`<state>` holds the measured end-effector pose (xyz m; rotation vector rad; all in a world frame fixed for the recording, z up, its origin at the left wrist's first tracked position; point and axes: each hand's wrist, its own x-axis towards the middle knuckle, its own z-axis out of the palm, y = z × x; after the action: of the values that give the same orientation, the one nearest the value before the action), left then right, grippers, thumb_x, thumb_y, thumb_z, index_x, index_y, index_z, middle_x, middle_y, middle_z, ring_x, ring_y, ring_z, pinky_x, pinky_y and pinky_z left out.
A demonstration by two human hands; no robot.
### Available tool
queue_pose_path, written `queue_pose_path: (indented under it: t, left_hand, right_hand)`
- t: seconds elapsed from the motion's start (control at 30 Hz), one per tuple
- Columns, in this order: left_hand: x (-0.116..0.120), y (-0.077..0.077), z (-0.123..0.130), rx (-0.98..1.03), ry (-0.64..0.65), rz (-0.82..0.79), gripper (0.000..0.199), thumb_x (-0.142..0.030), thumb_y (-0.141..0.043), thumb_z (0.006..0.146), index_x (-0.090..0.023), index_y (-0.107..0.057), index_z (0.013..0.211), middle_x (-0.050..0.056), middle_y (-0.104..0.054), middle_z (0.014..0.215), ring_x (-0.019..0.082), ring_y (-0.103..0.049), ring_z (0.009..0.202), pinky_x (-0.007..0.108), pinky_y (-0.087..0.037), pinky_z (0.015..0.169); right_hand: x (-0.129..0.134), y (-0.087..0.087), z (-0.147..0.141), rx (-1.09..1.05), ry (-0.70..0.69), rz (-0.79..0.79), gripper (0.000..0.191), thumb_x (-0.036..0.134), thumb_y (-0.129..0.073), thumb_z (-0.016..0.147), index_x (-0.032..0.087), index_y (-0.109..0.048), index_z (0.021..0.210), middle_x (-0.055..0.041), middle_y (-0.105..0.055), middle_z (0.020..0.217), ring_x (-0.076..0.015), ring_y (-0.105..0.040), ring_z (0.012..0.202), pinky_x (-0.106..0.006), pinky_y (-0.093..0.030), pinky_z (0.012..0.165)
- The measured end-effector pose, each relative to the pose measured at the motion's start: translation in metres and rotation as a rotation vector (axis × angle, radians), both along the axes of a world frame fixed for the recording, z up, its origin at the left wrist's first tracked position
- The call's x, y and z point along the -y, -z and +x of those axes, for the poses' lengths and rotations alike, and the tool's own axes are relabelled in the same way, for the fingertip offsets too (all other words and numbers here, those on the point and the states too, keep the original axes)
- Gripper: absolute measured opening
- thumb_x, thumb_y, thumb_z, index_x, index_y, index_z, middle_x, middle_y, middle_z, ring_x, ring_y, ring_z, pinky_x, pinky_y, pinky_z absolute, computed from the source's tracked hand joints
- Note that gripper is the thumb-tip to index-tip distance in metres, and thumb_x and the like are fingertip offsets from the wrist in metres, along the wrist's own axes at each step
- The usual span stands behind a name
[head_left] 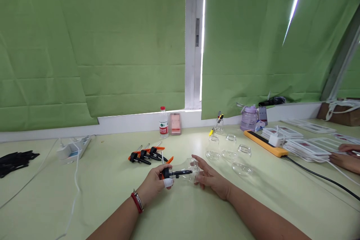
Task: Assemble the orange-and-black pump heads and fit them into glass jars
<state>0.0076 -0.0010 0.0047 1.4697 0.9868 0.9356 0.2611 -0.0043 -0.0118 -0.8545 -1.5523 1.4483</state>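
Observation:
Just above the table, a clear bottle point(186, 165) lies sideways between my hands. My left hand point(159, 183), with a white wrap on one finger, is closed round the black and orange pump head point(165, 173) at the bottle's neck. The pump's black tube reaches inside the bottle. My right hand point(209, 178) holds the bottle's wide base with curved fingers. Several black and orange pump heads point(144, 154) lie behind my left hand. Clear bottles point(244, 160) stand behind and right of my right hand.
A water bottle point(163, 123) and a pink card point(176, 124) stand at the wall. On the right are a purple jug point(249, 119), an orange power strip point(266, 144), stacked white frames point(306, 150) and another person's hands point(345, 159). Black strips point(17, 160) lie left.

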Motion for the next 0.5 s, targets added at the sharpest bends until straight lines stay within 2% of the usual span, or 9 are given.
queue_pose_path:
  t: [0.1,0.2,0.3,0.4,0.5]
  left_hand:
    - [-0.0011,0.0027,-0.0015,-0.016,0.006,-0.002,0.051,-0.021,-0.07,0.062,-0.015,-0.056,0.11,-0.001,-0.06,0.07,0.014,-0.056,0.062,0.03,-0.047,0.067]
    - [-0.0023,0.0053,-0.0019,-0.008,0.007,-0.024,0.055,-0.022,-0.072,0.06,-0.017,-0.056,0.112,-0.001,-0.06,0.075,0.014,-0.056,0.064,0.029,-0.047,0.066]
    - [-0.0021,0.0045,-0.0011,0.006,0.021,-0.023,0.055,-0.022,-0.072,0.059,-0.017,-0.056,0.111,0.0,-0.06,0.078,0.014,-0.056,0.065,0.029,-0.047,0.065]
    - [-0.0017,0.0022,-0.0012,-0.017,0.009,-0.004,0.051,-0.019,-0.07,0.06,-0.016,-0.057,0.109,-0.001,-0.059,0.075,0.014,-0.057,0.064,0.028,-0.046,0.064]
    - [-0.0026,0.0013,-0.0028,-0.023,-0.005,0.007,0.05,-0.019,-0.068,0.062,-0.015,-0.056,0.11,-0.001,-0.059,0.071,0.014,-0.057,0.063,0.029,-0.046,0.066]
  right_hand:
    - [-0.0013,0.0004,-0.0006,0.038,0.012,-0.027,0.07,0.048,-0.066,0.073,0.036,-0.032,0.133,-0.0061,-0.046,0.124,-0.01,-0.059,0.065,-0.023,-0.04,0.051]
    - [-0.0047,0.0032,-0.0032,0.089,0.042,-0.051,0.055,0.055,-0.056,0.078,0.027,-0.041,0.124,-0.0042,-0.057,0.1,-0.0071,-0.054,0.051,-0.02,-0.033,0.042]
    - [-0.0072,0.0063,-0.0049,0.11,0.059,-0.067,0.05,0.06,-0.045,0.082,0.022,-0.047,0.113,-0.0016,-0.059,0.082,-0.0066,-0.049,0.046,-0.019,-0.029,0.039]
    - [-0.0069,0.0074,-0.0035,0.08,0.042,-0.06,0.051,0.061,-0.047,0.08,0.021,-0.05,0.112,-0.0025,-0.059,0.082,-0.0087,-0.053,0.052,-0.019,-0.033,0.042]
    - [-0.0052,0.0071,0.0,0.002,-0.022,-0.037,0.061,0.054,-0.06,0.075,0.027,-0.043,0.126,-0.0062,-0.056,0.105,-0.013,-0.058,0.07,-0.022,-0.042,0.052]
